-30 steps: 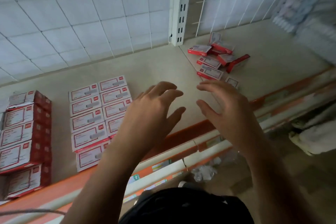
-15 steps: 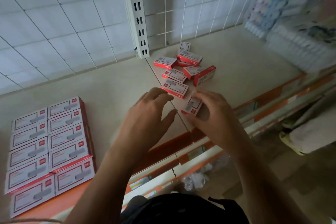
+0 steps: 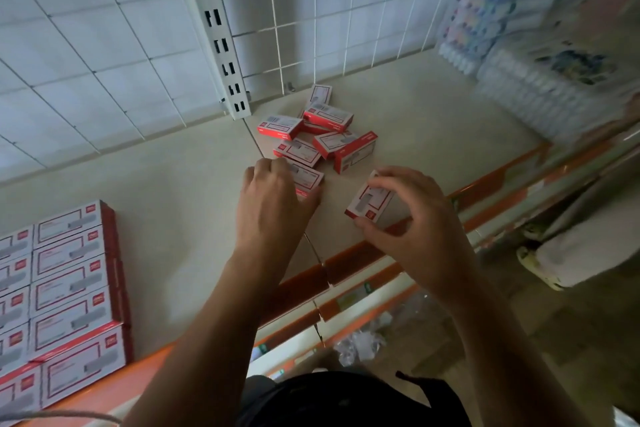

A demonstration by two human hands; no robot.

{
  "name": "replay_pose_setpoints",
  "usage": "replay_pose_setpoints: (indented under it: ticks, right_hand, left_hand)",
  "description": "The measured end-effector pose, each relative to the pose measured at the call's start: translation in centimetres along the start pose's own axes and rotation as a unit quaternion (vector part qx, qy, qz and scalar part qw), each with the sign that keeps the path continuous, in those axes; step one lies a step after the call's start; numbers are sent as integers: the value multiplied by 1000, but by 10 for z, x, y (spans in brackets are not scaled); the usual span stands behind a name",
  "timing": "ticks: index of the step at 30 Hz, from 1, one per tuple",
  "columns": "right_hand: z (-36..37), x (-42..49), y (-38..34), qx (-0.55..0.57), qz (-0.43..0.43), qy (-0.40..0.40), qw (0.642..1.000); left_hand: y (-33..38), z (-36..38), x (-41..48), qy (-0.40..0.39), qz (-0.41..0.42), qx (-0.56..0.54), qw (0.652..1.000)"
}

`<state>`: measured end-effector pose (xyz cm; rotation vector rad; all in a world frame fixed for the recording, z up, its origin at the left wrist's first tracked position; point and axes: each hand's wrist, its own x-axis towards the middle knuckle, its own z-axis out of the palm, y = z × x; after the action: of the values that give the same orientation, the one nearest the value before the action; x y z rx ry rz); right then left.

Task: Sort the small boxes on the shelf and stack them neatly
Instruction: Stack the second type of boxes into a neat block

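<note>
Both hands have closed in since half a second ago: the left hand [image 3: 273, 204], which hovered short of the pile, now lies over the near box [image 3: 307, 177] at the centre of the frame. Its fingers are curled over the box's far side and its thumb is against the near edge. The right hand [image 3: 415, 218], just right of centre, pinches the tilted box [image 3: 369, 199] that earlier lay flat under its fingers, thumb at the lower corner and fingertips curled over the upper end. Whether that box is clear of the shelf [image 3: 173, 184] cannot be told.

Just above the hands, the loose pile [image 3: 322, 135] of red-and-white boxes lies jumbled at the foot of the slotted upright [image 3: 218, 31], against the wire grid [image 3: 329, 10]. At lower left, well apart, the stacked boxes [image 3: 69, 291] sit in tidy rows beside the shelf's orange front edge [image 3: 346, 260]. Blurred packs [image 3: 519, 28] fill the upper right.
</note>
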<state>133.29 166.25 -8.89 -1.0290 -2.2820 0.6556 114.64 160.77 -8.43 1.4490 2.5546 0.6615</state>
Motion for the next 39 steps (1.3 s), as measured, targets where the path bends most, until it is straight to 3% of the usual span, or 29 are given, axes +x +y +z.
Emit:
replay_pose_setpoints:
  ticks: [9,19,29,39]
  right_hand:
    - [20,15,-34,42,-86,-15,995]
    - [114,30,-142,142,-243,-69,957]
    - [159,6,-205,127,-260,-132,948]
    - [167,-9,-206,89,-224,-184,953]
  left_hand:
    - [-27,-59,-35,78,13,-17,997]
    - [-139,-140,-119,160,-118,25,980]
    - [-204,-153,-161,118,-169,29,978]
    - [-220,-159,-168,52,-100,59,992]
